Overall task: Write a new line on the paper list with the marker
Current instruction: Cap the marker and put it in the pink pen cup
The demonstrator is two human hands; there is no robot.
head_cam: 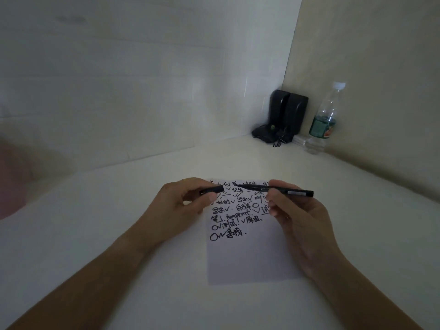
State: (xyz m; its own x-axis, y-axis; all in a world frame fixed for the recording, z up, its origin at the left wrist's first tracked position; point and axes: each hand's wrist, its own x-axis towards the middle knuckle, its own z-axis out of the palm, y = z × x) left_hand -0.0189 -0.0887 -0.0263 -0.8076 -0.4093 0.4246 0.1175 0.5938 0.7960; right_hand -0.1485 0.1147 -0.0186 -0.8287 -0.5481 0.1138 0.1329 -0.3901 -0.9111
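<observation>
A white paper list (250, 256) lies on the pale table (95, 234), its upper half filled with several lines of black handwriting and its lower half blank. My right hand (295, 217) holds a black marker (292, 192) level above the top of the paper, its bare tip pointing left. My left hand (181, 206) pinches the black marker cap (213, 189) just left of that tip, a small gap between cap and tip. Both hands hover over the paper's top edge.
Two black speakers (287, 115) with a tangle of cable stand in the far corner. A clear water bottle (325, 120) with a green label stands to their right against the wall. Walls close the table at the back and right.
</observation>
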